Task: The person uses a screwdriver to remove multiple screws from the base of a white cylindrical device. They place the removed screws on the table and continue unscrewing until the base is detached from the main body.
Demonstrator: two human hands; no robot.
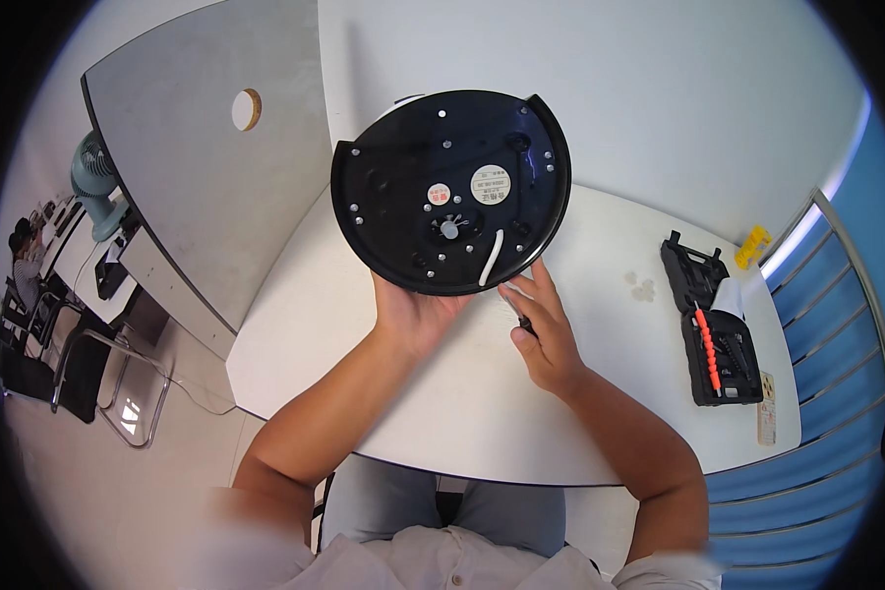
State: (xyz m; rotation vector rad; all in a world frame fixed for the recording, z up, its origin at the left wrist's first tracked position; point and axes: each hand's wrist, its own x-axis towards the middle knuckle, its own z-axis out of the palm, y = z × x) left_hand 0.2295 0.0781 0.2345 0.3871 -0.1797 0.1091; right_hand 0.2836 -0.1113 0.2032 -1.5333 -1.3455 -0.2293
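Note:
A large round black appliance base (393, 187) is tilted up above the table, its underside toward me. Screws dot this underside, along with a round white sticker (491, 185), a smaller white-and-red one (440, 194) and a short white cord (492, 258) near the lower edge. My left hand (410, 313) grips the base from below, its fingers partly hidden behind it. Close to the lower right rim, my right hand (549, 332) is closed around a slim tool with a dark handle (524, 323), seemingly a screwdriver. Its fingertips are by the rim; whether they touch is unclear.
On the white table (619, 393), an open black tool case (723, 359) holds an orange flexible shaft (707, 352). Nearby lie small pale pieces (642, 289), a yellow holder (753, 247) and a light remote-like object (767, 411). A grey partition (197, 147) stands left; metal rails (836, 393) run right.

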